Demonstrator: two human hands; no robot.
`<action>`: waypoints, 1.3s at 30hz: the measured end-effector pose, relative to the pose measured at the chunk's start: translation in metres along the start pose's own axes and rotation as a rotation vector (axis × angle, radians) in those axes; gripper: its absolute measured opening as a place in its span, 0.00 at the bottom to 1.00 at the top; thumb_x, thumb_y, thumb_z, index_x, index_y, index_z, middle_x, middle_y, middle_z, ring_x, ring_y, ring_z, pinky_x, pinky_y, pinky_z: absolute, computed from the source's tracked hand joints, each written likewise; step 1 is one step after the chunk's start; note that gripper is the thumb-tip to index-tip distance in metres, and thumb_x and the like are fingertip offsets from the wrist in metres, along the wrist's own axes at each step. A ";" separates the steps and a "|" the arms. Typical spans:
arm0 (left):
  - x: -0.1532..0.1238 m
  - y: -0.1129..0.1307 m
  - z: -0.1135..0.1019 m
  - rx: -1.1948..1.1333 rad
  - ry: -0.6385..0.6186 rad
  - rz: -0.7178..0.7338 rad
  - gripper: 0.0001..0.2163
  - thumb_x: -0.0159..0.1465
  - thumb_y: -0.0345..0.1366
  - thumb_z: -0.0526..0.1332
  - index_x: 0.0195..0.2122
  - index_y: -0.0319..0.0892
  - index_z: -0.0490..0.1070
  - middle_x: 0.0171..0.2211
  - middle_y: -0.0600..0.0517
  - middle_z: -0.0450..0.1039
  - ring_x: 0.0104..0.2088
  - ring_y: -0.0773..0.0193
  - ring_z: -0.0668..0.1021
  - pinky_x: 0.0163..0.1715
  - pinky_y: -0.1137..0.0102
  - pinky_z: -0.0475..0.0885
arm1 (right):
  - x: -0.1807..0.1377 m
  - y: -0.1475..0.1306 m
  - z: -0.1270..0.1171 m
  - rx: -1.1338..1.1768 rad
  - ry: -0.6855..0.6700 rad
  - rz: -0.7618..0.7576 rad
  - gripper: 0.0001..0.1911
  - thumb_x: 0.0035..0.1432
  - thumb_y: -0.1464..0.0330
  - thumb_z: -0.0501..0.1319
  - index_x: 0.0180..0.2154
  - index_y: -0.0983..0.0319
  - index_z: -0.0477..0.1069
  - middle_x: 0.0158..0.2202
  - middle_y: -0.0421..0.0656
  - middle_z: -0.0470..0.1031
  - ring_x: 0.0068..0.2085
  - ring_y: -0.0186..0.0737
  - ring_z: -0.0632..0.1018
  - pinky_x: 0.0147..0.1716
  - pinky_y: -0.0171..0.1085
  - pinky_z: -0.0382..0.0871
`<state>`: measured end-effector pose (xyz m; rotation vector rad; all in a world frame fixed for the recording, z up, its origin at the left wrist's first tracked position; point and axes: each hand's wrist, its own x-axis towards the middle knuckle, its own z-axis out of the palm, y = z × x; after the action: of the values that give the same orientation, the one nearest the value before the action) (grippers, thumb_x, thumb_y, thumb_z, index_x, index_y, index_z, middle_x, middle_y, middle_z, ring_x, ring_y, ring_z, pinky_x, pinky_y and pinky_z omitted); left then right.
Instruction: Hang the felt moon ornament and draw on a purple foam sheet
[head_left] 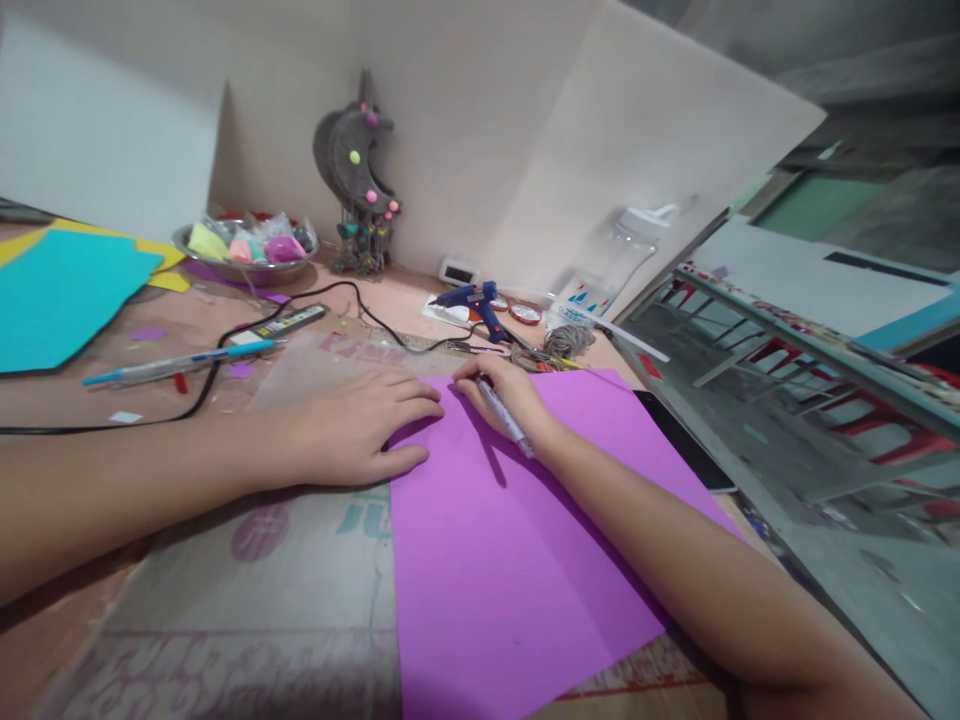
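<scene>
A large purple sheet of paper [517, 560] lies on a printed cardboard piece [315, 570] in the middle of the table. My left hand [367, 425] rests flat with fingers spread, its fingertips over the sheet's left edge. Near the sheet's far edge, my right hand [506, 395] is closed around a pen [510, 420]. The pen's upper end leans back toward my wrist, and its tip is hidden by my fingers. A long shadow falls on the paper below the pen.
Behind the sheet are a blue glue gun [476, 300], grey yarn [570, 340] and a water bottle [615, 265]. At left lie a blue pen [187, 363], a black cord [206, 385] and turquoise paper [71, 290]. A metal bowl [247, 268] and a moon ornament [356, 170] stand behind.
</scene>
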<state>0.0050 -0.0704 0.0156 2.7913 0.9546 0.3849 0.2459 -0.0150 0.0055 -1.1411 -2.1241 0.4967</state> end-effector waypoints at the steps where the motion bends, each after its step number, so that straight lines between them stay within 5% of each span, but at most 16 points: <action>1: 0.002 -0.001 0.000 0.005 -0.016 -0.014 0.22 0.70 0.45 0.57 0.60 0.38 0.73 0.61 0.39 0.73 0.61 0.46 0.74 0.65 0.51 0.66 | 0.000 0.001 0.001 0.053 0.034 0.042 0.05 0.57 0.66 0.63 0.34 0.60 0.75 0.30 0.40 0.78 0.31 0.37 0.76 0.36 0.38 0.71; 5: 0.019 -0.009 0.006 0.022 -0.086 -0.129 0.32 0.70 0.52 0.55 0.68 0.34 0.64 0.70 0.35 0.62 0.68 0.41 0.67 0.69 0.49 0.61 | -0.001 0.004 0.002 0.341 0.107 0.254 0.12 0.60 0.58 0.61 0.41 0.59 0.71 0.21 0.34 0.69 0.19 0.32 0.67 0.21 0.34 0.64; 9: 0.036 0.010 0.015 -0.031 -0.122 -0.252 0.36 0.72 0.54 0.53 0.73 0.32 0.55 0.75 0.31 0.44 0.75 0.37 0.51 0.71 0.41 0.49 | 0.000 0.003 0.000 0.439 0.172 0.283 0.14 0.59 0.57 0.63 0.41 0.59 0.70 0.20 0.33 0.67 0.18 0.31 0.66 0.19 0.33 0.61; 11: 0.037 0.033 0.010 -0.211 -0.155 -0.037 0.33 0.70 0.53 0.57 0.70 0.37 0.62 0.74 0.35 0.51 0.74 0.41 0.55 0.72 0.43 0.50 | 0.000 0.002 -0.001 0.451 0.186 0.279 0.15 0.59 0.57 0.63 0.41 0.59 0.69 0.21 0.33 0.67 0.18 0.31 0.66 0.20 0.33 0.61; 14: 0.029 0.059 -0.005 -0.597 -0.419 0.351 0.18 0.76 0.46 0.52 0.50 0.47 0.81 0.58 0.51 0.79 0.61 0.60 0.77 0.66 0.66 0.66 | -0.001 0.004 -0.002 0.440 0.188 0.281 0.15 0.59 0.56 0.62 0.41 0.59 0.69 0.22 0.34 0.68 0.19 0.32 0.66 0.21 0.34 0.62; 16: 0.024 0.054 -0.012 -0.603 -0.280 0.205 0.18 0.76 0.44 0.52 0.45 0.44 0.81 0.48 0.51 0.84 0.49 0.63 0.83 0.54 0.70 0.75 | -0.001 0.007 -0.003 0.361 0.189 0.237 0.15 0.60 0.56 0.62 0.41 0.60 0.70 0.24 0.35 0.69 0.22 0.33 0.68 0.24 0.35 0.65; 18: 0.019 0.032 -0.012 -0.317 0.023 0.068 0.14 0.72 0.39 0.56 0.50 0.43 0.80 0.52 0.46 0.81 0.52 0.55 0.81 0.57 0.62 0.73 | 0.001 0.011 -0.003 0.230 0.185 0.176 0.13 0.59 0.59 0.61 0.40 0.61 0.72 0.28 0.39 0.73 0.27 0.36 0.72 0.30 0.37 0.68; 21: 0.009 -0.008 -0.003 -0.001 0.119 -0.038 0.16 0.71 0.41 0.55 0.50 0.41 0.79 0.54 0.41 0.77 0.56 0.47 0.77 0.60 0.52 0.70 | 0.005 0.018 -0.001 0.026 0.151 0.164 0.08 0.56 0.64 0.62 0.37 0.61 0.74 0.34 0.42 0.76 0.33 0.39 0.75 0.40 0.41 0.70; 26: -0.003 -0.026 0.004 0.071 0.125 -0.076 0.19 0.71 0.44 0.54 0.51 0.40 0.79 0.52 0.41 0.75 0.54 0.48 0.76 0.59 0.53 0.70 | 0.005 0.014 -0.007 0.041 0.232 0.156 0.15 0.60 0.57 0.62 0.43 0.61 0.74 0.37 0.44 0.76 0.35 0.41 0.75 0.40 0.42 0.70; 30: 0.000 -0.021 0.002 0.078 0.123 -0.114 0.18 0.70 0.44 0.54 0.50 0.42 0.80 0.46 0.42 0.74 0.49 0.48 0.76 0.53 0.53 0.71 | -0.004 -0.008 -0.016 0.226 0.121 0.124 0.24 0.69 0.51 0.49 0.36 0.61 0.75 0.23 0.39 0.67 0.28 0.39 0.71 0.33 0.40 0.67; 34: 0.003 -0.020 0.002 0.083 0.080 -0.142 0.18 0.70 0.43 0.55 0.54 0.43 0.79 0.40 0.45 0.74 0.43 0.50 0.76 0.49 0.54 0.70 | -0.006 -0.023 -0.008 0.330 -0.017 0.246 0.08 0.60 0.61 0.60 0.34 0.58 0.67 0.19 0.33 0.63 0.21 0.33 0.65 0.24 0.35 0.59; 39: 0.004 -0.020 0.003 0.116 0.065 -0.160 0.19 0.70 0.43 0.55 0.57 0.44 0.78 0.38 0.45 0.74 0.43 0.50 0.76 0.48 0.55 0.69 | -0.001 -0.017 0.004 0.291 0.028 0.265 0.13 0.54 0.62 0.62 0.27 0.56 0.57 0.21 0.32 0.63 0.23 0.33 0.65 0.25 0.35 0.57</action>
<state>-0.0025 -0.0528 0.0087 2.7934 1.2431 0.4122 0.2331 -0.0254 0.0127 -1.2536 -1.8107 0.8746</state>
